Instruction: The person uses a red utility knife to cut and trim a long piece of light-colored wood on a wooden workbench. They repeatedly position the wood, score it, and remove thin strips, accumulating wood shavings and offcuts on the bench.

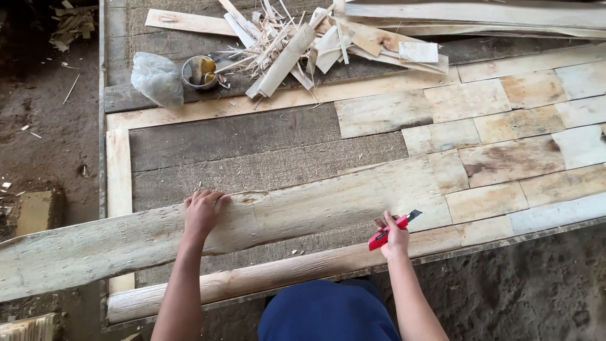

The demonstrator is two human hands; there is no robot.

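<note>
A dirt floor (pixel 44 132) surrounds a low wooden worktop (pixel 252 136) of dark weathered boards, partly covered on the right by a patchwork of pale veneer pieces (pixel 505 139) laid edge to edge. Along the far side lie a heap of wood scraps and shavings (pixel 297 44), a small metal tin (pixel 199 71) and a crumpled plastic bag (pixel 156 78).

A long strip of pale veneer (pixel 284 215) lies across the near part of the worktop. Its long axis runs left to right, rising slightly toward the right; its left end overhangs the worktop's edge, and its right end butts against the laid pieces. The left hand (pixel 203 211) rests flat on the strip's upper edge, fingers spread and curled over it, apparently pinning the sheet so that it cannot shift. The right hand (pixel 396 235) is closed around a red utility knife (pixel 390 231), whose blade tip points up and to the right, just at the strip's lower right edge, seemingly placed for trimming. A rounded pale batten (pixel 265 275) borders the worktop's near side, just below the strip.
</note>
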